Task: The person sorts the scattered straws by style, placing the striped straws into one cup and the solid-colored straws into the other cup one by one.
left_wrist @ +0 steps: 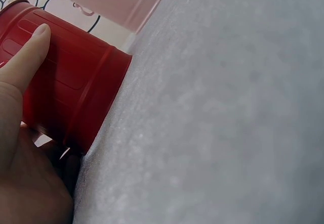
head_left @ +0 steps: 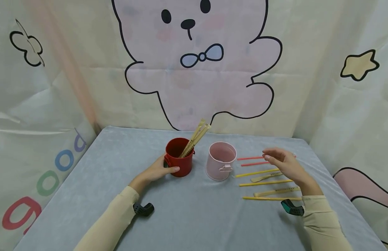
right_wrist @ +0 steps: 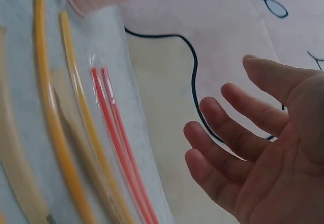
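My left hand (head_left: 157,170) grips a small red metal bucket (head_left: 184,168) at its left side, thumb across the front; the left wrist view shows the thumb on the red wall (left_wrist: 63,77). Several slim paper-wrapped sticks (head_left: 198,136) lean out of that bucket to the right. On the right, my right hand (head_left: 286,166) hovers over the far end of a row of straws, holding nothing, fingers loosely bent. Beneath and beside it lie two red straws (head_left: 251,158) in clear wrap, several yellow straws (head_left: 266,183) and two paper-wrapped sticks (head_left: 275,192).
A pale pink bucket (head_left: 216,170) stands upright between the red bucket and the straws, its small handle facing front. Grey-blue cloth (head_left: 194,216) covers the table. A printed curtain (head_left: 194,94) hangs close behind the table's back edge.
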`<action>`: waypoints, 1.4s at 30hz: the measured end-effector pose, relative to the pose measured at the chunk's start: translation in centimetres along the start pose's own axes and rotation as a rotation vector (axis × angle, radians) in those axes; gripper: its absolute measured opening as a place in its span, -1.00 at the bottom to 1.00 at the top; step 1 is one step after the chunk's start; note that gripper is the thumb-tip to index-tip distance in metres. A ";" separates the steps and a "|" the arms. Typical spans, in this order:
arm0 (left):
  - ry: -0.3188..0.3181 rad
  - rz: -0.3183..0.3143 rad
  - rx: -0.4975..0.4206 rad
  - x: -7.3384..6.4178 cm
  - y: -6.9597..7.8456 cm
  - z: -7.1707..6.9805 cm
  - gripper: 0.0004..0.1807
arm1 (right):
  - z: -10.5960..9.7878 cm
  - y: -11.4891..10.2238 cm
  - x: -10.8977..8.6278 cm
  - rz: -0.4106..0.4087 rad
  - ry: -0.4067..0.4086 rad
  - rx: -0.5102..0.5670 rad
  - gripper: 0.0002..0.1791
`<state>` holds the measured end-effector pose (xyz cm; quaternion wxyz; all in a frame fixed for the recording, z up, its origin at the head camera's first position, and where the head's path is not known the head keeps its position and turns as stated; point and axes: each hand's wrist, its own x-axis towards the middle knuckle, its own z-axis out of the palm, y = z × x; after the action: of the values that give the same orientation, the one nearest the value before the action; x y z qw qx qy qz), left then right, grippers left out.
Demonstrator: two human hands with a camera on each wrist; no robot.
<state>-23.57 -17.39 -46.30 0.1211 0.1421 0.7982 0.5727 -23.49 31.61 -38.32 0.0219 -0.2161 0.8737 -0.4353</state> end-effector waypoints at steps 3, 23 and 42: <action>0.000 -0.002 0.006 0.1 0.1 0.0 -0.15 | -0.7 0.8 -0.3 0.007 -0.023 -0.032 -0.64; 0.000 -0.010 0.020 -0.2 0.1 0.0 -0.14 | -0.9 5.1 -0.9 0.069 -0.253 -0.164 -0.81; 0.002 -0.016 0.002 -0.3 0.2 0.1 -0.14 | 0.2 5.2 -0.8 0.107 -0.199 -0.261 -0.91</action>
<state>-23.23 -17.38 -46.09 0.1246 0.1353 0.8001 0.5710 -24.62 34.54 -42.55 0.1032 -0.2123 0.9266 -0.2927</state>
